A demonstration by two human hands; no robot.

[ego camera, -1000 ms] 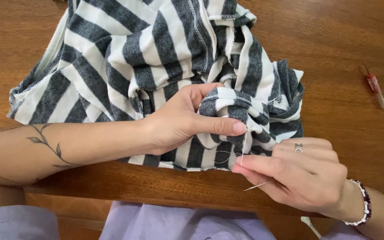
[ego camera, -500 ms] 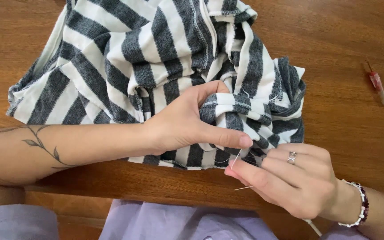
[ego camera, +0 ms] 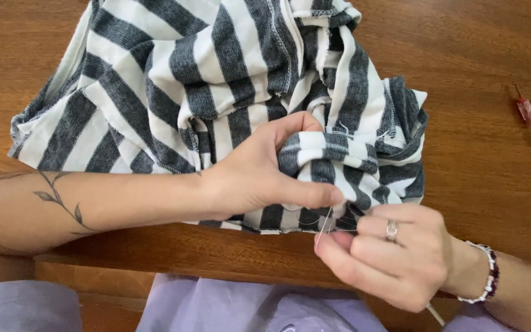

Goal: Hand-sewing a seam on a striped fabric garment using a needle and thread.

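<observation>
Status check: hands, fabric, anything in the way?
Left hand pinching striped fabric. Right hand pinching needle at hem. Nothing blocking.

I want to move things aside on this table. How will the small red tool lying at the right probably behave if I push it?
The small red tool looks slim and rounded, so it would probably roll on the smooth wooden table. It seems light for its size, likely sliding easily. One end looks thin and pointed, so possibly delicate; details are too small to tell.

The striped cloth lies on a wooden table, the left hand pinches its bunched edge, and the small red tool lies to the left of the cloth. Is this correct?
Not quite: the small red tool lies to the right of the striped cloth, as the head view shows. The rest holds: the cloth lies on the wooden table and the left hand pinches its bunched edge.
</observation>
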